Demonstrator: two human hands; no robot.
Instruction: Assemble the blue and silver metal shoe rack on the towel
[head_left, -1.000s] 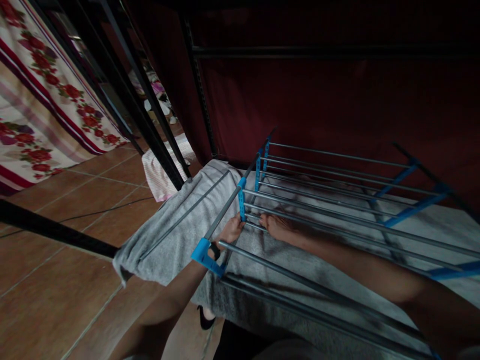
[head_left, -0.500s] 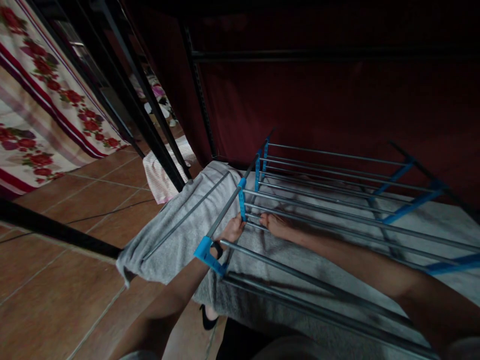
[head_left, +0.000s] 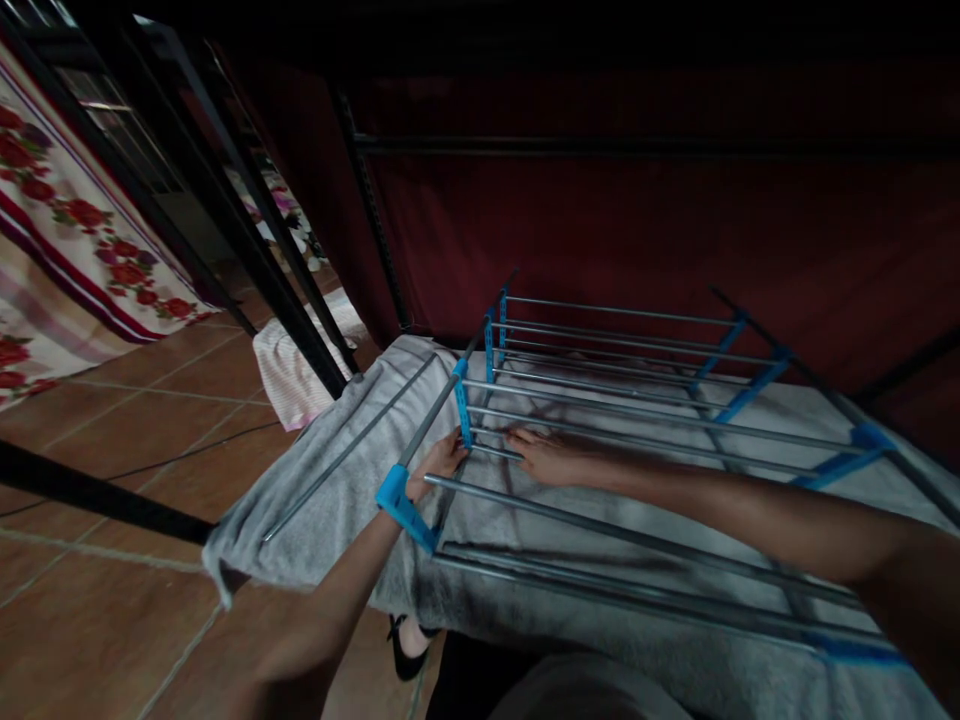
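No brand, label or writing can be read anywhere here. A grey towel (head_left: 352,470) lies spread under the upper rails of a drying rack (head_left: 637,400), its left end hanging over the rack's left wing above the tiled floor (head_left: 112,440). The towel's long axis runs left to right, along the metal rails. The left hand (head_left: 435,460) sits at the rack's left side bar, beside a blue plastic bracket (head_left: 401,500), fingers curled at the bar and the towel's edge; how tight that grip is cannot be told. The right hand (head_left: 544,455) reaches between two rails and lies flat, fingers outstretched, palm down on the towel, gripping nothing. A floral cloth (head_left: 67,220) hangs at far left.
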